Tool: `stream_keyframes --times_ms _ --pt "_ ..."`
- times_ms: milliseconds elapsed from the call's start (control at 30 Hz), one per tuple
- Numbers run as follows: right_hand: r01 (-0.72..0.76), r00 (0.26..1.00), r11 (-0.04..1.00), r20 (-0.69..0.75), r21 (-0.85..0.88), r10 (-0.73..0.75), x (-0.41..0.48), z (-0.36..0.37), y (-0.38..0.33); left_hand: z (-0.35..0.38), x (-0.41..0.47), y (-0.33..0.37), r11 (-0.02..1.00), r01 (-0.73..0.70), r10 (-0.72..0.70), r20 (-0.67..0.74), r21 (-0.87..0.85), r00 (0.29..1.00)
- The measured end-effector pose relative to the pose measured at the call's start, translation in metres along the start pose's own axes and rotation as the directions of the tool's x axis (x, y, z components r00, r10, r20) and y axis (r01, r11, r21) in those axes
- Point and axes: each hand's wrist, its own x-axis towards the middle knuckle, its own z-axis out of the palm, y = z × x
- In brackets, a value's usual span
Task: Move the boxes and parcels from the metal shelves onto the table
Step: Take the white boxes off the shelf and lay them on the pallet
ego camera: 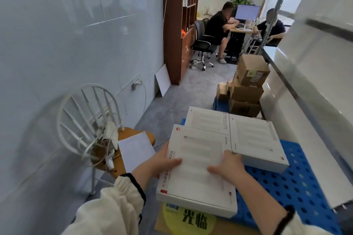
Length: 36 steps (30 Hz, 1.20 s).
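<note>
A flat white box point(198, 166) with a small red logo is held low in front of me, over the near left corner of a blue perforated pallet point(298, 183). My left hand point(164, 162) grips its left edge, thumb on top. My right hand point(227, 166) presses on its top near the right edge. Two more flat white boxes lie side by side on the pallet beyond it, one on the left point(209, 120) and one on the right point(256, 141). A stack of brown cardboard boxes point(248, 86) stands further back on the floor.
A white metal chair point(89, 124) with a wooden seat, cables and a paper sheet stands at my left against the tiled wall. A long white counter point(305, 89) runs along the right. A yellow floor mat point(191, 219) lies under the held box. Two people sit at a desk far back.
</note>
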Motion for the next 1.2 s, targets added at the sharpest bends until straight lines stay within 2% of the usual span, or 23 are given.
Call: stream_keyframes --times_ms 100,367,667,1000,1200 --pt "-0.004 0.999 1.0 0.049 -0.028 0.006 0.003 0.015 -0.005 -0.001 0.001 -0.017 0.998 0.041 -0.041 0.01 -0.038 0.999" --pt "-0.064 0.992 0.997 0.103 -0.047 0.068 0.017 0.028 0.021 0.016 0.019 -0.032 0.989 0.147 -0.147 0.096 0.005 0.984" --pt "-0.071 0.991 0.996 0.106 -0.054 0.077 0.033 0.035 0.045 0.034 0.041 -0.027 0.962 0.274 -0.274 0.124 0.015 0.954" --pt "-0.066 0.991 0.998 0.118 -0.006 0.066 0.043 0.05 0.052 0.036 0.046 -0.033 0.956 0.292 -0.294 0.1 0.039 0.95" --pt "-0.076 0.99 0.996 0.112 -0.054 0.081 0.045 0.059 0.05 0.034 0.048 -0.036 0.952 0.305 -0.307 0.095 0.041 0.947"
